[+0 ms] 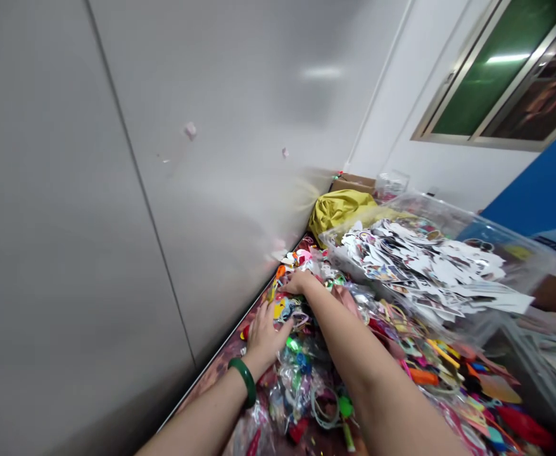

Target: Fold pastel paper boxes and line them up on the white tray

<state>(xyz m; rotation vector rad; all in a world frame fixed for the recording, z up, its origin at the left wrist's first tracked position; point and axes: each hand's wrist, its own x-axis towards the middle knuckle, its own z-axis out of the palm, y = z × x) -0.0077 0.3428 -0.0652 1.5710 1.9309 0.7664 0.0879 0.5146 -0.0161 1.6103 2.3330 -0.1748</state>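
My left hand (pixel 266 335), with a green bangle (pixel 243 382) at its wrist, rests on the near-left part of a pile of small colourful trinkets. Its fingers are stretched and the thumb stands apart, beside a yellow piece (pixel 278 308). Farther in, my right hand (pixel 299 282) reaches into the same pile next to an orange piece (pixel 280 272). The fingertips there are small and partly hidden, so I cannot make out a hold. Below both hands lie clear plastic bags (pixel 290 386) with small items inside and a pale loop (pixel 324 411).
A grey panel wall (pixel 221 221) borders the pile on the left. To the right stands a clear plastic bin (pixel 453 212) heaped with white-edged paper cutouts (pixel 415 259). Behind are a yellow cloth bundle (pixel 337 212) and a cardboard box (pixel 353 183). More loose trinkets spread at lower right.
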